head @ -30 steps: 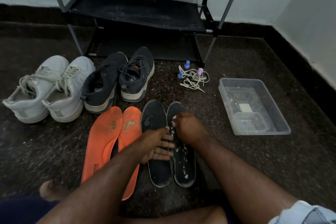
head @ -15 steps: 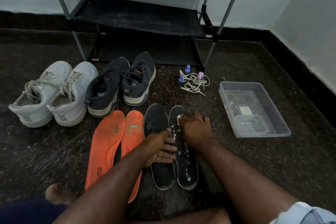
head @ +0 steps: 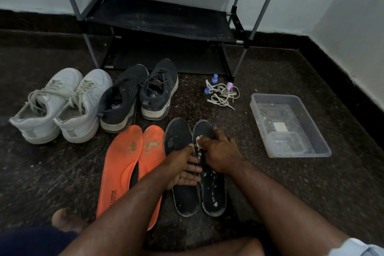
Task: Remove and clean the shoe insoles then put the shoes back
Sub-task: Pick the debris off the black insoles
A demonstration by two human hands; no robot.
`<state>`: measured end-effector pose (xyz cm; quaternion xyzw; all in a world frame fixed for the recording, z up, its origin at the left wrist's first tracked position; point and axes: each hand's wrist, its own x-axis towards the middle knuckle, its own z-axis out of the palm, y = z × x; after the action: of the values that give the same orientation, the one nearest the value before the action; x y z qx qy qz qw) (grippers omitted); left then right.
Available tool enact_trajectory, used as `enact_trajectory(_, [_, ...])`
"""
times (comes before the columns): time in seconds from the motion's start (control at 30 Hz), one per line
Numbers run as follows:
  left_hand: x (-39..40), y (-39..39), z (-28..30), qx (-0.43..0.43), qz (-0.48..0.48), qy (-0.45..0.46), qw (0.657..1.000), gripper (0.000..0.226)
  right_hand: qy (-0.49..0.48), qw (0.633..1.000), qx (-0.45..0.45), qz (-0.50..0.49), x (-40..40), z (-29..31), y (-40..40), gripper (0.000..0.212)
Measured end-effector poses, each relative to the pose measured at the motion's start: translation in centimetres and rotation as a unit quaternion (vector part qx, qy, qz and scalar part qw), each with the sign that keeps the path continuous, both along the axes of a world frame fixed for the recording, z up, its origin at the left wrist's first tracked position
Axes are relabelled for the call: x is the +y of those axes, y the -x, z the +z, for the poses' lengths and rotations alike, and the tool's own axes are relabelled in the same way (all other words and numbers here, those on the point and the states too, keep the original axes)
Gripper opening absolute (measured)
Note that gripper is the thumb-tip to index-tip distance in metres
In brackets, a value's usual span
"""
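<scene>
At 3 o'clock a clear tub (head: 311, 147) holds a smaller tub. Dead centre, left hand (head: 182, 169) rests flat on 2 black insoles (head: 214, 193); right hand (head: 220, 151) pinches a white wad (head: 200, 141) against them.

Both forearms are reaching forward and inward from the lower edge of the view, converging near the centre. The left hand (head: 182, 167) is lying palm-down with its fingers (head: 192, 169) extended and spread, pointing toward the right hand, pressing flat on what lies beneath it. The right hand (head: 218, 151) is sitting just beside and slightly ahead of the left, knuckles up, its fingers (head: 204, 141) curling downward and pinching a small white wad (head: 198, 141) at their tips. The two hands are nearly touching. A pale cuff is showing at the right arm's upper end, and a bare foot (head: 66, 220) is resting below the left forearm.
</scene>
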<state>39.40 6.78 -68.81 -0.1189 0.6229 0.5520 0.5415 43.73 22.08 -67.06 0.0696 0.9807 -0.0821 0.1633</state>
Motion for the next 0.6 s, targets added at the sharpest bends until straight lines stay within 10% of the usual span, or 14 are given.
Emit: enact_trajectory(0.6, [0.1, 0.1, 0.0, 0.003, -0.007, 0.006, 1.0, 0.069, -0.076, 0.996, 0.015, 0.045, -0.2, -1.1, 0.0, 0.05])
